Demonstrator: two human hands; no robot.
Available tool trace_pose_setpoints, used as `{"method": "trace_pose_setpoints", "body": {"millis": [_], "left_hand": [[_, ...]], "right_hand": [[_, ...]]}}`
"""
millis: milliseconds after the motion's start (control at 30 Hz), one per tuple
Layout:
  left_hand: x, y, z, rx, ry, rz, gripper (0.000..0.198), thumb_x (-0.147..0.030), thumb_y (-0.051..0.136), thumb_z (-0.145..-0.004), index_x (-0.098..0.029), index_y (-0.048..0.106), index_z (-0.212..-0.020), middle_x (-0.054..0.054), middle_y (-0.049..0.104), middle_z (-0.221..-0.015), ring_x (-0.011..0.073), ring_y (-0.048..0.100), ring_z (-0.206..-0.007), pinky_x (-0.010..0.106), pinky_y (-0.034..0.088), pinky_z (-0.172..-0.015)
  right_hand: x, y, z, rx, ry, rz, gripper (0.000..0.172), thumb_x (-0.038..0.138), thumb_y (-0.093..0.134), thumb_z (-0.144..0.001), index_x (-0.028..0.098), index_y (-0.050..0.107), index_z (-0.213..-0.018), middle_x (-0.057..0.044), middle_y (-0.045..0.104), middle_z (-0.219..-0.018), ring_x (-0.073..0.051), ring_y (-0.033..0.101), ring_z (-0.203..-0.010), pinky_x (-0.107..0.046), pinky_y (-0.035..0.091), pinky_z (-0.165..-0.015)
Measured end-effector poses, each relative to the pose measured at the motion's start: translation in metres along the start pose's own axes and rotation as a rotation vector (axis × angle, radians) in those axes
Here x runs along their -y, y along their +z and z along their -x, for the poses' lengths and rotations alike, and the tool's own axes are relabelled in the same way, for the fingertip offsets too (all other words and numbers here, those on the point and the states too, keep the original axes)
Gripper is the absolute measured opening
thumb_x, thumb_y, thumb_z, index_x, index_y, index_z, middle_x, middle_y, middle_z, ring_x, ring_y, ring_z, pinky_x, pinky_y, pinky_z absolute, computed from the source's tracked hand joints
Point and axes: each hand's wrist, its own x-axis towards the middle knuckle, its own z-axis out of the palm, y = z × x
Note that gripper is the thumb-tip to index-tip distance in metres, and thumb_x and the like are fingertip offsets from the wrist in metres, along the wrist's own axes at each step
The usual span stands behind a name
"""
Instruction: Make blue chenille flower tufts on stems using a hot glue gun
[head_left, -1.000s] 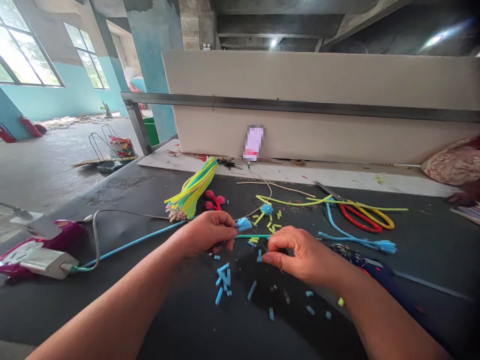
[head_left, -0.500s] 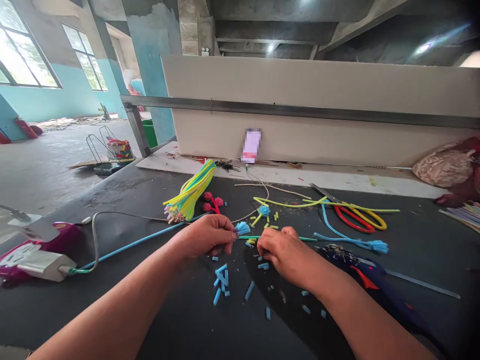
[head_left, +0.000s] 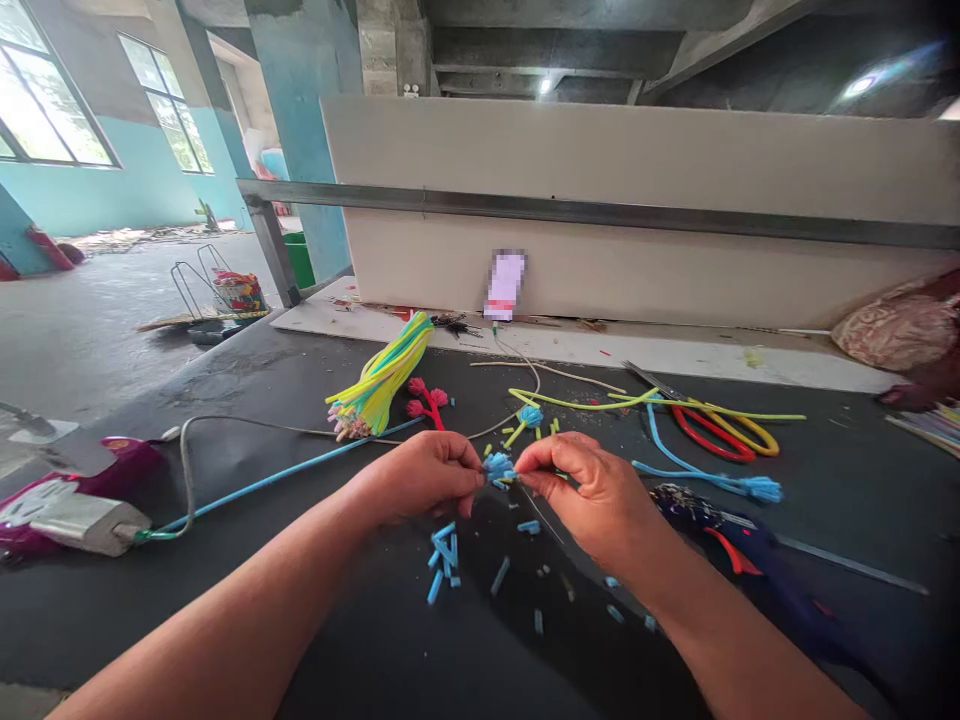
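Note:
My left hand (head_left: 420, 478) is closed around a long blue tube (head_left: 277, 480) whose frayed blue tuft (head_left: 496, 467) sticks out past the fingertips. My right hand (head_left: 592, 492) pinches at that same tuft from the right, thumb and forefinger pressed together, with a thin wire (head_left: 541, 514) hanging below it. Both hands hover just above the black tabletop (head_left: 247, 600). Short blue cut pieces (head_left: 444, 556) lie scattered under them.
A yellow-green tube bundle (head_left: 382, 380), red tufted pieces (head_left: 426, 400), a blue-tufted yellow piece (head_left: 529, 418), scissors with red and yellow handles (head_left: 712, 428) and another blue tube (head_left: 720, 482) lie beyond. A dark tool (head_left: 720, 530) sits right; a purple device (head_left: 67, 495) left.
My right hand rose from the tabletop among the cut pieces and came up to the blue tuft held in my left hand, which barely moved.

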Motion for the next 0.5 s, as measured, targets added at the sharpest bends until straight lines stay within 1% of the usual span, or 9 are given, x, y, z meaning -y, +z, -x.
{"method": "trace_pose_setpoints", "body": {"millis": [100,167,300,500], "left_hand": [[0.0001,0.0021,0.0001,-0.012,0.003,-0.016,0.010,-0.024,0.056,-0.069,-0.017,0.050,-0.071,-0.003,0.057,-0.049,0.0039,0.034,-0.036,0.017,0.024,-0.036],[0.0000,0.0035,0.0004,-0.013,0.012,-0.032,0.010,-0.024,0.056,-0.069,-0.017,0.050,-0.071,-0.003,0.057,-0.049,0.0042,0.035,-0.036,0.018,0.025,-0.037],[-0.0005,0.0060,0.0010,-0.011,0.022,-0.057,0.011,-0.025,0.056,-0.069,-0.017,0.050,-0.071,-0.003,0.056,-0.049,0.0048,0.035,-0.037,0.018,0.026,-0.037],[0.0021,0.0079,-0.0007,-0.008,0.032,-0.093,0.011,-0.027,0.055,-0.070,-0.018,0.050,-0.072,-0.004,0.056,-0.049,0.0050,0.034,-0.037,0.018,0.024,-0.037]], "right_hand": [[0.0027,0.0011,0.0002,-0.033,-0.102,0.060,0.017,0.013,0.058,-0.077,0.023,0.057,-0.064,0.005,0.066,-0.063,-0.014,0.059,-0.063,-0.036,0.037,-0.083],[0.0039,0.0021,-0.0001,-0.037,-0.124,0.066,0.017,0.011,0.059,-0.077,0.022,0.056,-0.064,0.006,0.066,-0.063,-0.012,0.058,-0.058,-0.039,0.032,-0.088],[0.0044,0.0035,-0.0003,-0.028,-0.087,0.085,0.017,0.013,0.061,-0.076,0.021,0.054,-0.063,0.006,0.063,-0.061,-0.012,0.057,-0.060,-0.037,0.030,-0.087],[0.0019,0.0043,0.0012,-0.039,-0.152,0.105,0.018,0.009,0.061,-0.075,0.020,0.054,-0.063,0.005,0.063,-0.061,-0.012,0.056,-0.058,-0.037,0.029,-0.086]]}}
